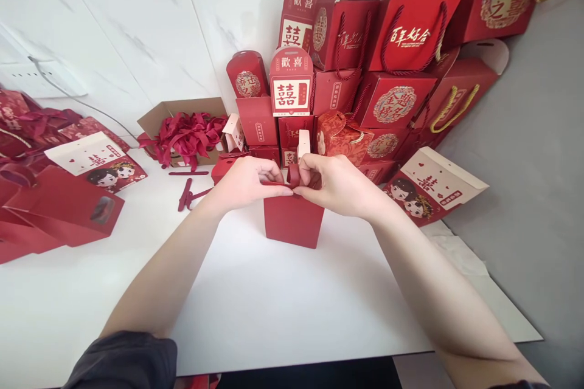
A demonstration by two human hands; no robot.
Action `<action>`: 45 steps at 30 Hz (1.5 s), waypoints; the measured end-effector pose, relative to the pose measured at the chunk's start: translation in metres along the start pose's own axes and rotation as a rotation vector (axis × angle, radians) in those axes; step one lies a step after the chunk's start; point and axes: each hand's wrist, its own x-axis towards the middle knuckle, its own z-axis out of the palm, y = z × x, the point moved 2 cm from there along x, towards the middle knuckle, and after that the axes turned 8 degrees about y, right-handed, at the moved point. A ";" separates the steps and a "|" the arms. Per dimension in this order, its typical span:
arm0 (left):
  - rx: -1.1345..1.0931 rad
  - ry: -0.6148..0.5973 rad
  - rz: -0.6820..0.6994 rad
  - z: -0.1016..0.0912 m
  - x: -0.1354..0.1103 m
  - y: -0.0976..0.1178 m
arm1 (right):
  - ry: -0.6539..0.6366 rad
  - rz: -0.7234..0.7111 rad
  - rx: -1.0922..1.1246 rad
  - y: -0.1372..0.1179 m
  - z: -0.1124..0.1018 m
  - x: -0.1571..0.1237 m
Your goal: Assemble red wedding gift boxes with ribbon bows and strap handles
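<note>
A small red paper gift box (292, 222) stands upright on the white table (274, 304), just in front of me. Both hands meet over its top. My left hand (249, 181) pinches the box's top edge, fingers pressed together. My right hand (331, 181) is closed on a dark red ribbon (294, 175) that loops up at the box's top. The box's top is hidden under my fingers.
A cardboard box of red ribbons (185, 130) sits at the back left, with loose ribbon pieces (186, 193) on the table. Stacked red gift boxes and bags (365, 73) fill the back right against the tiled wall. Flat red bags (59, 206) lie at left, another (429, 185) at right.
</note>
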 end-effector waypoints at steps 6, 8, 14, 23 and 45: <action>0.096 -0.089 0.118 0.001 0.001 0.002 | -0.044 -0.042 0.052 -0.007 -0.004 -0.002; 0.035 -0.177 0.147 -0.002 0.002 -0.001 | -0.085 -0.026 0.160 -0.008 -0.009 -0.004; -0.188 -0.334 0.098 -0.005 0.007 -0.014 | -0.117 -0.065 0.021 -0.006 -0.013 -0.006; -0.193 -0.410 0.186 -0.012 0.009 -0.013 | -0.254 -0.036 0.053 -0.016 0.002 -0.006; -0.205 -0.335 0.098 -0.010 0.011 -0.023 | -0.183 -0.031 0.223 -0.015 0.004 -0.006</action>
